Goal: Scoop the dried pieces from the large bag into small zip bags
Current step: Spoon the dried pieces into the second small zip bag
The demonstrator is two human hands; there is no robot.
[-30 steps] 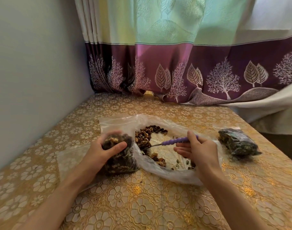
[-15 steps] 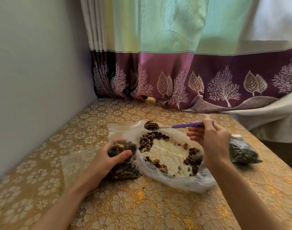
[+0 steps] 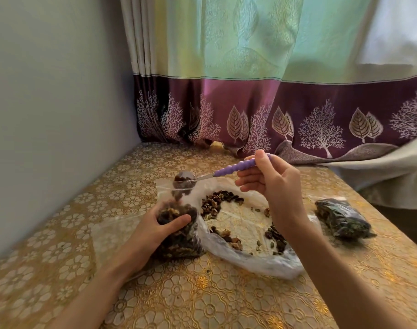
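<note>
Purple-handled spoon (image 3: pixel 233 169); gold floral tablecloth (image 3: pixel 202 300); curtain (image 3: pixel 250 91) green w/ maroon tree/leaf border.

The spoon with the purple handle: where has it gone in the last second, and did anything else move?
The right hand lifted the spoon out of the large bag and swung it left over the small zip bag; pieces are now dropping in. The left hand kept its grip on that bag. The filled bag stayed put.

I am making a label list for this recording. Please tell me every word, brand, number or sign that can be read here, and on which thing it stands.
None can be read.
The small zip bag, large bag, spoon and filled bag show no print.
The curtain and tablecloth bear patterns only.
</note>
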